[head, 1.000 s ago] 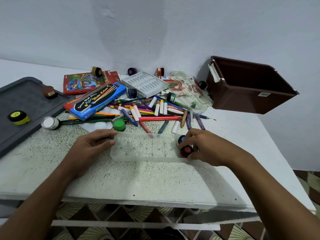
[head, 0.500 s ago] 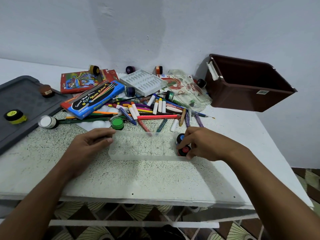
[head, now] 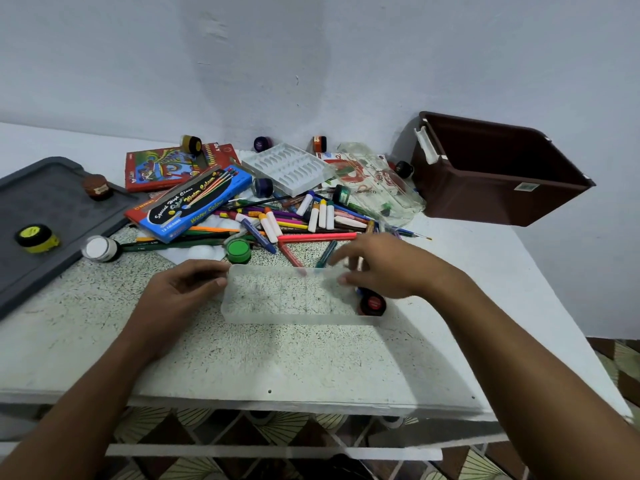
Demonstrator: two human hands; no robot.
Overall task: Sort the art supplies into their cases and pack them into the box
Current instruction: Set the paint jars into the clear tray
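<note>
A clear plastic paint-pot case lies on the speckled table in front of me. My left hand holds its left end, fingers curled at the rim. A red-lidded paint pot sits in the case's right end, with a blue one half hidden behind it. My right hand hovers just above those pots, blurred, fingers spread and holding nothing. A green pot stands just beyond the case. The brown box stands at the back right.
Pens, pencils and markers lie piled behind the case, with a blue water colour box, a red crayon box and a white ridged tray. A grey tray at left holds yellow and brown pots. A white pot lies beside it.
My right hand has let go of the red-lidded pot in the case's right end and lifted up and leftward with fingers spread. My left hand stays on the case.
</note>
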